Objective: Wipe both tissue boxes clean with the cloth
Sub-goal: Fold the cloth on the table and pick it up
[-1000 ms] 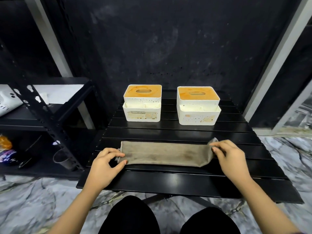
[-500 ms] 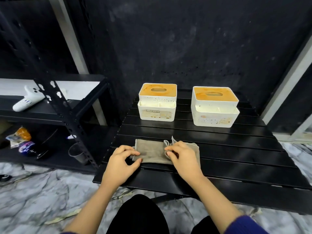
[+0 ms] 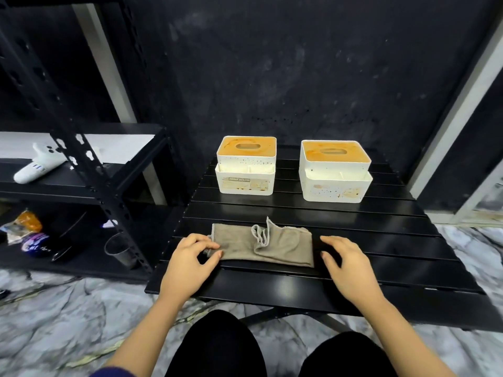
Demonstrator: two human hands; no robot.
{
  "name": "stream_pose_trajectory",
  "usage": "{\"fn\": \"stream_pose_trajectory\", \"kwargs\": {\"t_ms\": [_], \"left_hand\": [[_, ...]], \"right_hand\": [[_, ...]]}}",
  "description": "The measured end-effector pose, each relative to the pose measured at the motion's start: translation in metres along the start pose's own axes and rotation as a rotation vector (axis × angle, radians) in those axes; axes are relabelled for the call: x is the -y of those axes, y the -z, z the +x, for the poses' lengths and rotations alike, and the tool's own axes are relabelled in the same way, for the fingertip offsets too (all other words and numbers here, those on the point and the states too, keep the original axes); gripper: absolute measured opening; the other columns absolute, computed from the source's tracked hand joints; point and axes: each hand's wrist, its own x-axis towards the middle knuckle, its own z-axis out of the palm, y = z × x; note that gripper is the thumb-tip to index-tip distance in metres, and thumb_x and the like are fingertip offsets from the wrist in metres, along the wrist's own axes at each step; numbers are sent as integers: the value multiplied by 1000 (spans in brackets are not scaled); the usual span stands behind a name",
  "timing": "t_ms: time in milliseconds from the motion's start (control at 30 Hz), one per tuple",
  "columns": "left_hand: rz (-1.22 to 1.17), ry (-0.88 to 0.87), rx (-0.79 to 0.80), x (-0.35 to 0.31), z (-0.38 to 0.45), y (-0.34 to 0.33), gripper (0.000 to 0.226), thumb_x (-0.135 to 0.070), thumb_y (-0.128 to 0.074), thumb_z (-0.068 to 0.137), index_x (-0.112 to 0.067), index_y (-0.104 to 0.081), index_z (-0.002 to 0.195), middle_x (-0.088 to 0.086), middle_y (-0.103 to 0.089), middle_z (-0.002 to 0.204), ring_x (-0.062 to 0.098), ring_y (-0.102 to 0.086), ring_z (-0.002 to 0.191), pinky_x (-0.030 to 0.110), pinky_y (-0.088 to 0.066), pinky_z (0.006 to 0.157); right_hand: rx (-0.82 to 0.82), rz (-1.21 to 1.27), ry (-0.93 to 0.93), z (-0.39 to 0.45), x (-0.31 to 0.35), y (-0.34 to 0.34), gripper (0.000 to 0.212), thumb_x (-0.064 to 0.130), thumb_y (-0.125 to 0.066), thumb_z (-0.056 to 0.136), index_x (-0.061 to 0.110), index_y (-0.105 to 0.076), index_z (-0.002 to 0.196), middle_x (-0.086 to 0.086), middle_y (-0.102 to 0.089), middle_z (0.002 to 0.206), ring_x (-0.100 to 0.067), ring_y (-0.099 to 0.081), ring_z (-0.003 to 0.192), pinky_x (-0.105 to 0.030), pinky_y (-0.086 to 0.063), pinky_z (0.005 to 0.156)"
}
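Counter [image 3: 353,240]: slatted, black, being used as the work surface. Two boxes [image 3: 246,165] [image 3: 335,171]: being kept at the far edge, stained tops apparently not yet wiped. Cloth [image 3: 272,246]: being folded at the near edge, likely into a wiping pad. Left hand [image 3: 187,263]: its fingers [image 3: 211,247] are being pressed on the cloth's end. Right hand [image 3: 347,263]: being held beside the cloth, relaxed, nothing grasped.
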Motion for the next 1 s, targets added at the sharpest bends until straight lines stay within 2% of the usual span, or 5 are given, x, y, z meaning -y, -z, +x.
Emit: {"fn": "stream_pose_trajectory", "kwargs": {"t_ms": [133, 433, 633, 800, 1000], "left_hand": [[46, -3, -4, -4, -1, -2, 11, -26, -71, 81, -21, -73, 91, -14, -57, 96, 11, -54, 100, 13, -34, 83], [318, 238, -34, -27, -3, -8, 42, -44, -57, 88, -26, -58, 125, -5, -54, 106, 16, -51, 104, 35, -32, 86], [145, 385, -19, -38, 0, -12, 33, -29, -60, 89, -20, -60, 121, 0, -58, 112, 20, -57, 104, 36, -35, 94], [-136, 366, -69, -41, 4, -12, 23, -14, -62, 86, -17, -68, 108, 1, -66, 100, 4, -57, 79, 12, -40, 71], [-352, 207, -52, -91, 18, -26, 20, -11, -65, 82, -27, -70, 92, -5, -69, 97, 6, -63, 82, 11, -46, 71]], "right_hand": [[81, -220, -25, -12, -16, 3, 48, 33, -52, 91, 17, -43, 135, 0, -43, 141, -18, -31, 135, -33, -26, 110], [111, -289, -38, -14, -11, -1, 49, 40, -36, 96, 22, -30, 141, 8, -23, 151, -10, -12, 141, -30, -11, 115], [97, -274, -37, -15, -12, -1, 49, 39, -37, 96, 21, -32, 141, 7, -26, 150, -11, -14, 141, -30, -12, 115], [99, -271, -34, -14, -11, -1, 49, 40, -37, 95, 21, -32, 141, 7, -26, 150, -11, -13, 141, -30, -11, 114], [103, -262, -40, -14, -11, -1, 49, 40, -36, 96, 21, -31, 141, 8, -25, 151, -10, -12, 141, -29, -10, 115]]}}
